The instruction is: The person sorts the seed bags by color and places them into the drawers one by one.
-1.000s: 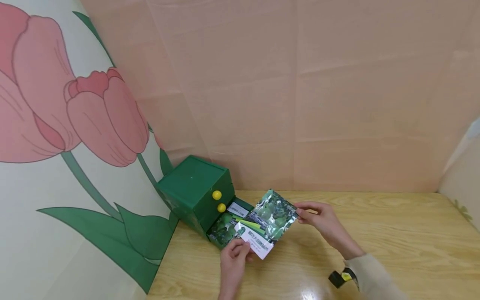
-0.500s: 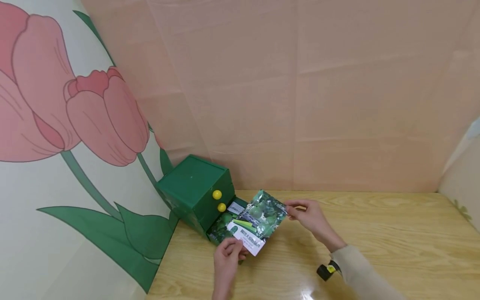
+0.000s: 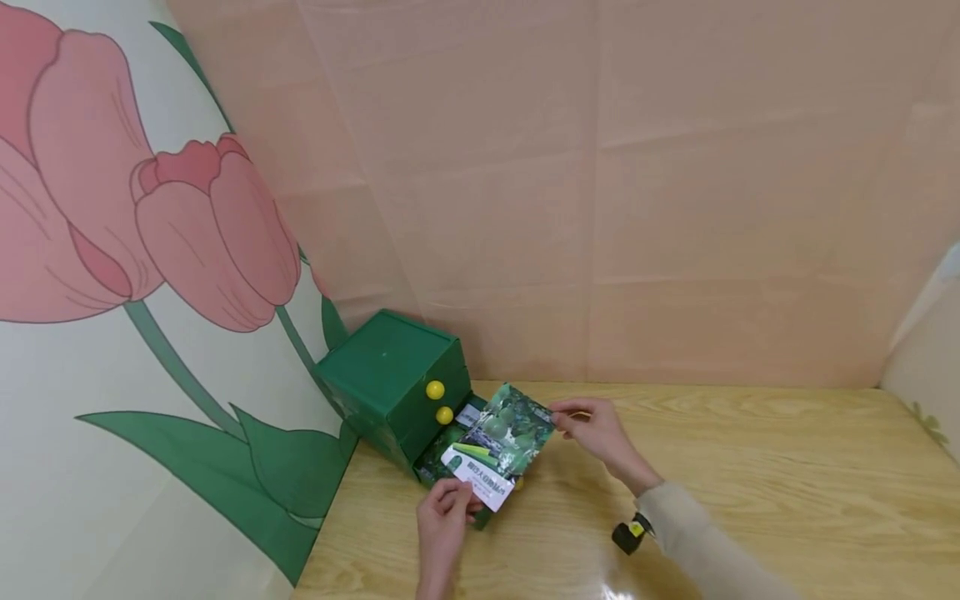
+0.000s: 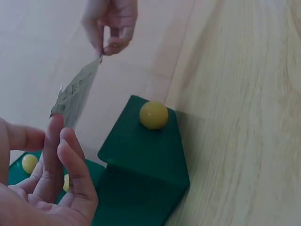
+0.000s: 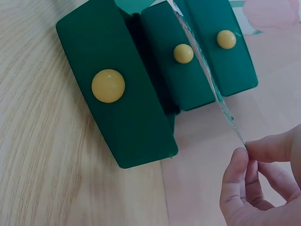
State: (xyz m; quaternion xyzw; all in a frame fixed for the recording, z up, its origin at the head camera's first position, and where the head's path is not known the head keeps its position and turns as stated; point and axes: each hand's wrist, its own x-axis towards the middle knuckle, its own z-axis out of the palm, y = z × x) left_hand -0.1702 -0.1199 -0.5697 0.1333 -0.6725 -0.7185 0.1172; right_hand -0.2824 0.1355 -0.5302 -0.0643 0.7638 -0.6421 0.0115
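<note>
A flat glossy packet [image 3: 506,429], printed with green fruit and a white label, is held tilted between both hands. My left hand [image 3: 442,525] pinches its near, white-labelled edge between thumb and fingers. At the far right corner, my right hand [image 3: 600,433] pinches it with thumb and fingertips; the right wrist view shows the packet [image 5: 207,70] edge-on. It hangs over the pulled-out bottom drawer [image 5: 113,117] of a small green drawer unit [image 3: 386,362]. Inside that drawer lies a similar packet [image 3: 438,454], partly covered by the held one.
Two upper drawers with yellow knobs [image 3: 435,390] are pushed in. The unit stands on a wooden table [image 3: 750,467] against a pinkish cloth backdrop [image 3: 600,208], beside a tulip-painted wall [image 3: 210,225] at left. A black strap device [image 3: 628,537] hangs at the right wrist.
Both hands have carried the packet leftward and slightly nearer, so it now overlaps more of the open drawer. The drawer unit has stayed put.
</note>
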